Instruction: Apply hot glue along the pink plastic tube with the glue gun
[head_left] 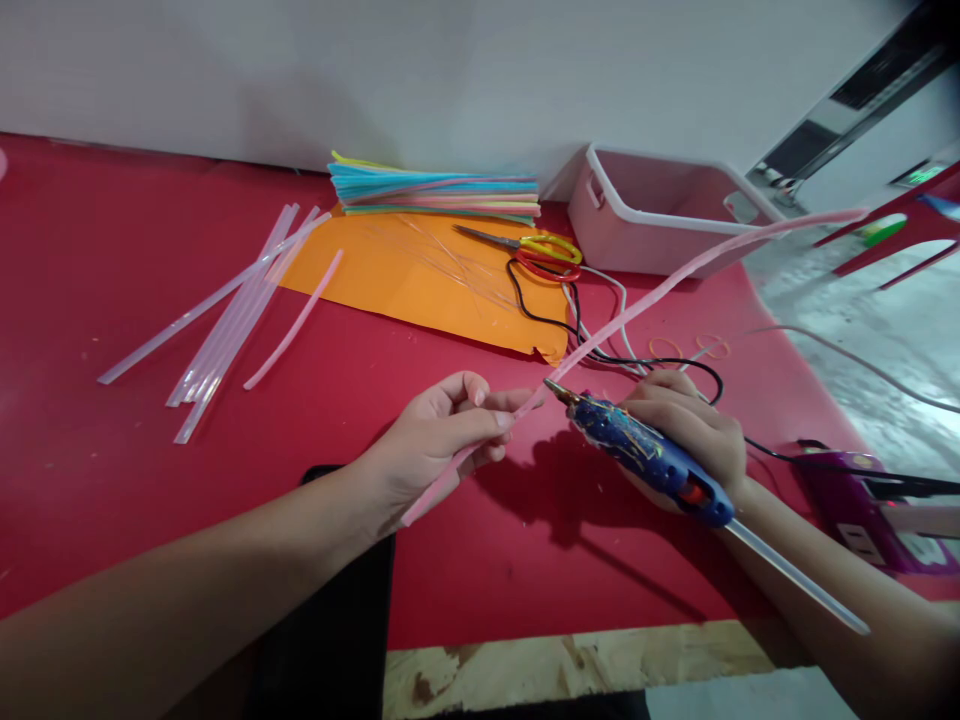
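My left hand [450, 435] pinches a long pink pipe cleaner [645, 300] between thumb and fingers, near its lower end. The strip slants up and to the right, past the pink bin. My right hand [682, 430] is wrapped round a blue hot glue gun [637, 440], smeared with dried glue. Its metal nozzle is at the pipe cleaner, just right of my left fingertips; whether it touches I cannot tell. A clear glue stick [799, 578] juts from the gun's back. The trigger is hidden by my hand.
Several glue sticks [232, 315] and a short pink pipe cleaner [296, 320] lie left on the red table [90, 480]. Behind are an orange envelope [420, 290], scissors [525, 248], bundled coloured pipe cleaners [435, 190] and a pink bin [667, 235]. Cords [622, 358] and a purple power strip [847, 510] lie right.
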